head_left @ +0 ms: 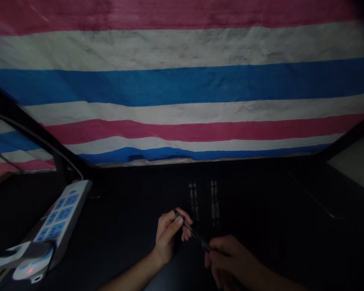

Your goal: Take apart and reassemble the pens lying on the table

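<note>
Pen [195, 234] in the head view, dark and slim, aslant and apparently above the table [267, 238], between the left grip [168, 232], pinching near the far end with thumb and fingers, and the right grip [227, 256], clasping the near end. Likeliest mishap: a slip, caused by a pull or twist with either pinch too light. Also possible: loss of any detached part, owing to dim light and dark barrel over dark surface, with joints too murky to make out. Just beyond the grips, on the table, a left pair of pens [195, 198] and a right pair of pens [212, 208], each pair side by side; easily knocked askew by a stray knuckle. Off to the left, well apart, a white power strip [74, 216] with blue sockets [62, 214] and a red light [30, 270]; a snag only from a wide sweep. Behind, a striped sheet [182, 85], limiting far reach.
</note>
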Demonstrator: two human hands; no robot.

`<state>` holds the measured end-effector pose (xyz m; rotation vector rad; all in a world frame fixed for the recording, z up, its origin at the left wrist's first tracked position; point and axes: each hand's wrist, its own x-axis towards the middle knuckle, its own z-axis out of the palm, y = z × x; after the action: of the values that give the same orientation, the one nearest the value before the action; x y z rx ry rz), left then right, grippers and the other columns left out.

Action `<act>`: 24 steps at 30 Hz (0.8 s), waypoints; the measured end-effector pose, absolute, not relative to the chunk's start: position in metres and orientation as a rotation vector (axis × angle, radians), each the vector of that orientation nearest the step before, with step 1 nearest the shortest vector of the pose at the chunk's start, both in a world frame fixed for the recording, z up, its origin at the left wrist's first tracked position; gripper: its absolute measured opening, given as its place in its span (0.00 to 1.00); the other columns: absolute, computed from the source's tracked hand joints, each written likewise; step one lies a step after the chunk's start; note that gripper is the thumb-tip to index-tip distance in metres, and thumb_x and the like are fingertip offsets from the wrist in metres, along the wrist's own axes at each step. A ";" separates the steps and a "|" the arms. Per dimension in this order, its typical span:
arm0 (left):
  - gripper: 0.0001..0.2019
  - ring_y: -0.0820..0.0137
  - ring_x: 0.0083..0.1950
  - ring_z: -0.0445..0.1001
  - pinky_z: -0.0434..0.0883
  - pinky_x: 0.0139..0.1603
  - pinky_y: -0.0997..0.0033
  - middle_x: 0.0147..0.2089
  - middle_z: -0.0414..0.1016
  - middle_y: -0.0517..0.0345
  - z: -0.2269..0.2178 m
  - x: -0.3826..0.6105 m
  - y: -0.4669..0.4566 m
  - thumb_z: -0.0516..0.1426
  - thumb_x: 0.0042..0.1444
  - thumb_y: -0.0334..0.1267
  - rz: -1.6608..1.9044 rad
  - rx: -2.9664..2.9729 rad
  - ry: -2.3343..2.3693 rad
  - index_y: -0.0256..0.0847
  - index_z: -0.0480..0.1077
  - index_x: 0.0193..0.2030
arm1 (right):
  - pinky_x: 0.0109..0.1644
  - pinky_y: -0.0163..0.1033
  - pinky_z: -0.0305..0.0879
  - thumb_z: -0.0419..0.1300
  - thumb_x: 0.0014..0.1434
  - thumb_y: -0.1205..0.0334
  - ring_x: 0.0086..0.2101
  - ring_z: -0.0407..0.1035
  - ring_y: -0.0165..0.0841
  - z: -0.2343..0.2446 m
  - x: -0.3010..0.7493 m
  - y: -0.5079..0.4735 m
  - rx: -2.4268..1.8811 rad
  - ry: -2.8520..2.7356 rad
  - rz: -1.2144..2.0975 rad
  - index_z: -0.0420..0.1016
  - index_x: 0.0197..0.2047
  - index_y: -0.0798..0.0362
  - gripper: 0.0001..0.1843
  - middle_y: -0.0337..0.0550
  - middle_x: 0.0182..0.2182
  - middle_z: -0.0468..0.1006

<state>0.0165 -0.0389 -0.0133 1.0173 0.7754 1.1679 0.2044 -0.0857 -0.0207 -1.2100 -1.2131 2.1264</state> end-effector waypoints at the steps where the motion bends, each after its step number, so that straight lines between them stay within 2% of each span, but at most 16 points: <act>1: 0.18 0.72 0.18 0.67 0.61 0.18 0.76 0.18 0.71 0.53 -0.014 0.016 -0.039 0.59 0.53 0.48 1.165 1.017 0.768 0.31 0.74 0.29 | 0.13 0.24 0.48 0.55 0.56 0.49 0.11 0.60 0.21 -0.022 0.205 -0.085 -1.197 -1.196 2.144 0.69 0.33 0.58 0.18 0.37 0.16 0.72; 7: 0.18 0.73 0.20 0.66 0.61 0.21 0.75 0.20 0.70 0.55 -0.013 0.018 -0.037 0.57 0.55 0.49 1.131 1.020 0.746 0.31 0.74 0.32 | 0.13 0.24 0.49 0.57 0.54 0.42 0.10 0.60 0.22 -0.025 0.205 -0.082 -1.133 -1.105 2.231 0.68 0.32 0.59 0.24 0.37 0.15 0.72; 12: 0.13 0.71 0.32 0.68 0.66 0.34 0.74 0.30 0.70 0.57 -0.005 0.024 -0.036 0.60 0.55 0.44 1.092 1.164 0.761 0.37 0.73 0.42 | 0.14 0.26 0.53 0.51 0.60 0.42 0.13 0.66 0.25 -0.034 0.205 -0.082 -1.071 -1.102 2.153 0.67 0.37 0.59 0.25 0.44 0.22 0.77; 14: 0.14 0.70 0.34 0.70 0.67 0.36 0.73 0.31 0.70 0.58 -0.004 0.025 -0.035 0.61 0.54 0.42 1.066 1.182 0.754 0.38 0.73 0.44 | 0.14 0.26 0.54 0.50 0.60 0.43 0.14 0.67 0.25 -0.036 0.205 -0.082 -1.093 -1.107 2.144 0.66 0.38 0.59 0.23 0.45 0.24 0.77; 17: 0.18 0.69 0.34 0.72 0.68 0.38 0.71 0.31 0.69 0.58 -0.006 0.025 -0.030 0.63 0.52 0.41 1.060 1.116 0.730 0.40 0.73 0.49 | 0.15 0.27 0.55 0.49 0.60 0.41 0.16 0.68 0.27 -0.037 0.205 -0.082 -1.090 -1.100 2.156 0.65 0.40 0.58 0.25 0.46 0.25 0.77; 20: 0.25 0.69 0.35 0.73 0.69 0.40 0.70 0.34 0.71 0.58 -0.010 0.022 -0.023 0.63 0.52 0.39 1.128 1.050 0.728 0.43 0.67 0.57 | 0.14 0.27 0.54 0.48 0.59 0.38 0.16 0.68 0.27 -0.033 0.206 -0.080 -1.141 -1.129 2.097 0.65 0.42 0.57 0.28 0.46 0.29 0.77; 24: 0.34 0.73 0.32 0.74 0.70 0.36 0.72 0.35 0.72 0.61 -0.011 0.016 -0.012 0.63 0.53 0.36 1.229 1.032 0.736 0.50 0.54 0.64 | 0.15 0.27 0.48 0.48 0.62 0.45 0.13 0.59 0.22 -0.019 0.208 -0.080 -1.353 -1.387 1.735 0.70 0.36 0.57 0.22 0.38 0.22 0.73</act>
<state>0.0157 -0.0119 -0.0112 1.0318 0.7364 1.2294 0.2079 -0.0798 -0.0194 -1.3531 -1.3865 1.7351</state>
